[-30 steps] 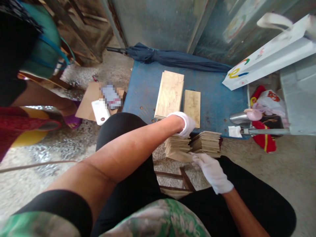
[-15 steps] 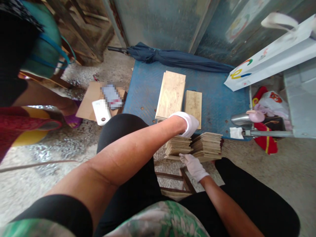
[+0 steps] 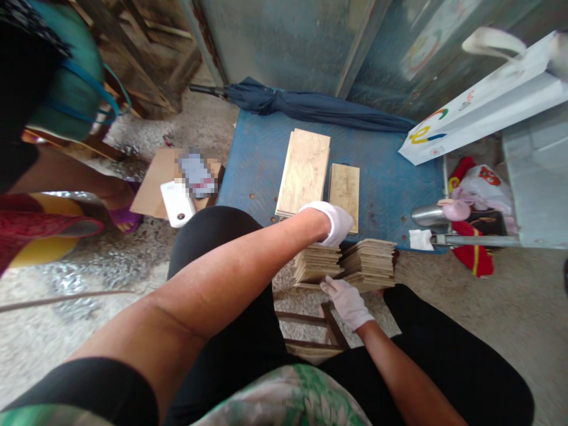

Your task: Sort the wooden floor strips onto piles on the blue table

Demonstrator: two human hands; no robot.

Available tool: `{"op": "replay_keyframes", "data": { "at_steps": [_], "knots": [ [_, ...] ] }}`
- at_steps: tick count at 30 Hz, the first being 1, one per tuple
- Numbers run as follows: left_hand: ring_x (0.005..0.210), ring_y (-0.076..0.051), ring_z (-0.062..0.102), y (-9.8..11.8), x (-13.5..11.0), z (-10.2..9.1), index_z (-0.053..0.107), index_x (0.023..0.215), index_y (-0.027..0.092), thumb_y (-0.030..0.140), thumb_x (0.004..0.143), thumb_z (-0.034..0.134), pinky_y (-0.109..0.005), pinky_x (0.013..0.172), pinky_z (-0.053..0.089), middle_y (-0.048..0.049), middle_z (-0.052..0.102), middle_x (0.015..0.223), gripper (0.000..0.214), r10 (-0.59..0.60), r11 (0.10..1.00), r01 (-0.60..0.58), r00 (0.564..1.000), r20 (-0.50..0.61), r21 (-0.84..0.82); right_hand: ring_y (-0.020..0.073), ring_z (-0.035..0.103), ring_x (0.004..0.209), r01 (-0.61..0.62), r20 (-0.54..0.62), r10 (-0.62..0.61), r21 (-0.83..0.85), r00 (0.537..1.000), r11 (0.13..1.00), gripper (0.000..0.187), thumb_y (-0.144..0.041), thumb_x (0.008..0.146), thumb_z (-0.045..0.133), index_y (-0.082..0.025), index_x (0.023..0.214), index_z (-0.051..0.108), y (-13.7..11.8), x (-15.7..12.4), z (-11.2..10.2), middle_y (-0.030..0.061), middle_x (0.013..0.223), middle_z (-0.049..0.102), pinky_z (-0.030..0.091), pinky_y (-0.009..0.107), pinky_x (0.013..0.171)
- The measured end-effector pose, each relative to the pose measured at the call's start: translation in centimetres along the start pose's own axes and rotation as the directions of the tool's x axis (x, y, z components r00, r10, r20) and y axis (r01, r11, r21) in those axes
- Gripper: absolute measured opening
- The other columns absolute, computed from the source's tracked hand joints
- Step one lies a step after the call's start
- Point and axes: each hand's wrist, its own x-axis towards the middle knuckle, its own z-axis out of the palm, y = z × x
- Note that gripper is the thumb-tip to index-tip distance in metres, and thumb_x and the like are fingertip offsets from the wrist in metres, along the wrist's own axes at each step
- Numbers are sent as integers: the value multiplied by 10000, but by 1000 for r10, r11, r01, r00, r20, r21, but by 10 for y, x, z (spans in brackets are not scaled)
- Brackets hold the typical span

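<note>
My left hand (image 3: 341, 225), in a white glove, reaches over the near edge of the blue table. Its fingers point down and away, hidden behind the glove's back, so their grip does not show. Just below it stand two stacks of thin wooden boards, a left stack (image 3: 317, 263) and a right stack (image 3: 371, 263). My gloved right hand (image 3: 348, 302) has its fingers closed at the near lower edge of the left stack, pinching a board there. On the table lie a larger pile of pale boards (image 3: 305, 168) and a narrower board pile (image 3: 345, 192), close beside the left hand.
A folded umbrella (image 3: 310, 109) lies along the back of the blue table (image 3: 248, 160). A white paper bag (image 3: 479, 100) and a metal cup (image 3: 426, 214) are at the right. Left, a white phone-like device (image 3: 176, 204) rests on cardboard (image 3: 148, 186); another person's foot (image 3: 126, 216) is near.
The whole view has shifted slightly left. Both hands keep nearly the same places beside the stacks, and the boards look unmoved.
</note>
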Motion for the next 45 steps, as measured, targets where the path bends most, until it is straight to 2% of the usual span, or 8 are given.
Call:
{"op": "replay_keyframes", "data": {
  "at_steps": [4,11,15,20,25,32,38,45],
  "knots": [
    [984,-262,656,-4,-2,-4,693,1108,66,206,783,552,-290,769,493,-180,705,1058,381,-13,997,10,999,33,79,222,621,1084,46,-128,-34,90,991,995,329,-471,870,524,-244,996,726,-13,-7,-19,55,1099,705,446,338,1017],
    [1001,-284,635,-17,-14,-16,686,1116,75,255,843,478,-335,809,484,-207,670,1123,388,-150,989,149,986,-77,-17,214,633,1053,-163,-346,245,248,906,955,414,-548,835,541,-232,1051,698,-45,12,-59,48,1085,705,448,320,1005],
    [998,-272,631,-24,-19,-20,678,1120,86,306,869,474,-328,844,468,-197,674,1110,391,-225,974,226,967,-116,-3,242,568,1170,-224,-459,252,115,852,968,573,-563,835,518,-164,1237,599,-63,47,-85,115,1264,609,383,350,1066],
    [1019,-280,632,-34,-19,-18,679,1122,98,344,867,486,-335,858,471,-197,667,1131,404,-284,959,281,950,-127,-47,323,483,1248,-370,-440,286,-116,851,922,925,-640,765,565,-62,1446,325,-79,93,-107,221,1364,481,390,391,1036],
    [1009,-303,636,-40,-23,-15,679,1128,100,386,869,448,-365,826,489,-222,661,1124,450,-296,954,285,947,-124,-93,363,486,1221,-434,-382,335,-212,861,876,1181,-704,665,621,2,1481,140,-86,128,-104,286,1356,413,405,430,1005],
    [978,-289,652,-39,-30,-20,671,1116,102,340,850,504,-324,785,495,-211,672,1102,394,-345,933,333,936,-77,-133,384,494,1154,-546,-441,419,-213,794,810,1249,-772,544,637,-76,1475,179,-103,159,-84,275,1287,385,447,503,889],
    [952,-320,655,-39,-28,-16,676,1101,86,366,857,486,-365,757,505,-240,678,1045,417,-354,923,335,932,-79,-188,384,521,1108,-565,-445,443,-187,778,804,1325,-696,513,710,-68,1492,77,-96,169,-83,264,1224,400,474,501,838],
    [1029,-332,633,-33,-25,-17,646,1172,108,335,873,486,-385,810,505,-218,659,1135,408,-333,928,320,942,-40,-190,395,588,1028,-560,-440,439,-194,784,805,1308,-591,483,770,-68,1494,125,-103,164,-91,256,1175,468,502,491,799]
  ]
}}
